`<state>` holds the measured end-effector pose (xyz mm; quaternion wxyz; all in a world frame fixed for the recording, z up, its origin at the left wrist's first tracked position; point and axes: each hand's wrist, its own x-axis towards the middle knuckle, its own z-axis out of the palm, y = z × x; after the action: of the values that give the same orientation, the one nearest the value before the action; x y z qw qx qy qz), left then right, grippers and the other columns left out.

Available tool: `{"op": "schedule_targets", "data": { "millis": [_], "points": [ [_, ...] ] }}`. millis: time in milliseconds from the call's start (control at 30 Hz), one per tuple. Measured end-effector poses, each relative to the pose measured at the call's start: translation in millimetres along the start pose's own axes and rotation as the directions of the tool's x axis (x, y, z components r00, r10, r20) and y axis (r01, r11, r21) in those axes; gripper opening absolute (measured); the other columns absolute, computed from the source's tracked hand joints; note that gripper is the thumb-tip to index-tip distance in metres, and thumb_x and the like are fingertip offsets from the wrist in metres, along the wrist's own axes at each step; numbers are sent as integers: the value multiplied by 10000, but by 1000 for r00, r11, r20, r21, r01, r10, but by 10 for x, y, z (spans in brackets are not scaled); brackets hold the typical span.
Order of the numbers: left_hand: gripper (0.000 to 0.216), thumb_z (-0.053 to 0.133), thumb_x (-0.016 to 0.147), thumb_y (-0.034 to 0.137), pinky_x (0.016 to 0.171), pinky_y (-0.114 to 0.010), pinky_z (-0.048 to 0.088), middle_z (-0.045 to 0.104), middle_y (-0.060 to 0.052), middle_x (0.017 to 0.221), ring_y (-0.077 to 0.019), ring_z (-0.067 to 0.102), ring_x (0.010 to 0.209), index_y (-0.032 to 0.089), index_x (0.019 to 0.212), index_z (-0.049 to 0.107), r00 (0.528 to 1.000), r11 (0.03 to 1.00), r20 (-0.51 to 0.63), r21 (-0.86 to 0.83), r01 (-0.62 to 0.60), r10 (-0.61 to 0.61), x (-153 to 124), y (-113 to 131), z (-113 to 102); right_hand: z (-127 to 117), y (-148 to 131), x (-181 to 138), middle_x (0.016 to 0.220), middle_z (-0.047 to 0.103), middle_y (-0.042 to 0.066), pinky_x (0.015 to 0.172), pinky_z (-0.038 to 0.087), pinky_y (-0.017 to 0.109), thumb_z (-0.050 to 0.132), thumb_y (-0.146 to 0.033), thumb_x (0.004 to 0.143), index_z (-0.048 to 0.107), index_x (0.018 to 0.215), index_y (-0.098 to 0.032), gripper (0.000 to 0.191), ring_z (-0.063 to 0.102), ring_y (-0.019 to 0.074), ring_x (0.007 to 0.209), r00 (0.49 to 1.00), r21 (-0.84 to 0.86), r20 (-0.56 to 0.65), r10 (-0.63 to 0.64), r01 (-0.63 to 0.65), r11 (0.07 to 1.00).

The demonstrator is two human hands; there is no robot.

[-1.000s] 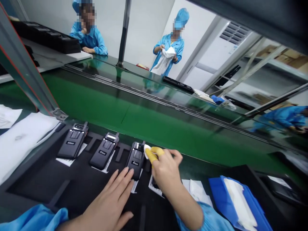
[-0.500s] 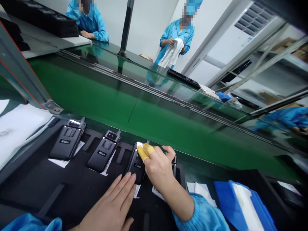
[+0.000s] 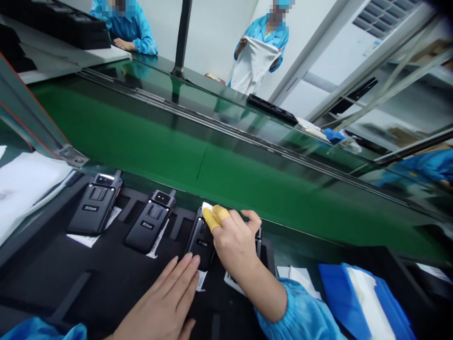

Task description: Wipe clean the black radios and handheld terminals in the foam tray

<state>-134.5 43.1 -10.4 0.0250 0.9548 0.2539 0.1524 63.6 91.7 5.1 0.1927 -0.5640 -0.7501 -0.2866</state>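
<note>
In the black foam tray (image 3: 116, 283) lies a row of black handheld radios marked "Riton". My right hand (image 3: 235, 241), with yellow finger cots on two fingers, pinches a small white cloth (image 3: 207, 206) against the top end of the third radio (image 3: 198, 245). That end is partly hidden by my fingers. My left hand (image 3: 170, 293) lies flat, fingers stretched out, its fingertips at the lower end of the same radio. To the left are a second radio (image 3: 148, 229) and a first radio (image 3: 94, 208), each over a white paper slip. Another radio (image 3: 259, 236) is mostly behind my right hand.
A green conveyor belt (image 3: 148, 146) runs beyond the tray. Blue and white cloths (image 3: 368, 297) lie at the right, white sheets (image 3: 28, 184) at the left. Across the belt, one person holds a white cloth (image 3: 253, 66) and another sits (image 3: 141, 28). A metal post (image 3: 38, 113) stands at left.
My right hand has shifted slightly at the radio's top, and more of the white cloth's tip shows. My left hand stays in place. The person across the belt has spread out the white cloth.
</note>
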Motion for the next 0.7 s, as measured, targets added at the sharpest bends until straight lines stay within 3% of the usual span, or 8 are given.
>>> {"op": "schedule_targets", "data": {
  "millis": [167,300,500,700],
  "points": [
    [520,479,769,171,1078,-379,354,399,-127,1436,-255,365,1330,122,1286,475,999,999,36,-45,29,-27,-6,-14,26,-26,28,-157,666,522,-5,885,201,395,419,-7,777,591,619,-195,300,425,142,725,997,-35,-9,82,-83,996],
    [520,475,771,193,1042,-392,397,406,-146,1426,-269,384,1316,115,1285,473,1000,1000,26,-10,1,-1,-3,-21,69,-39,-38,-200,670,531,-7,865,224,379,372,0,793,594,636,-196,335,411,134,696,991,0,-18,129,-129,992],
    [513,491,740,203,969,-390,469,483,-174,1362,-291,486,1236,88,1238,517,998,995,-13,80,-54,56,23,-38,43,8,-62,14,863,624,30,871,202,419,457,-47,790,666,809,-194,256,454,155,767,999,2,21,37,-37,999],
    [533,486,745,183,1009,-383,432,452,-157,1393,-275,436,1281,102,1272,485,999,999,-3,30,-34,34,34,-41,44,13,15,-83,749,574,5,873,199,402,428,-3,751,653,741,-202,301,452,144,740,994,-2,9,105,-105,994]
  ]
}}
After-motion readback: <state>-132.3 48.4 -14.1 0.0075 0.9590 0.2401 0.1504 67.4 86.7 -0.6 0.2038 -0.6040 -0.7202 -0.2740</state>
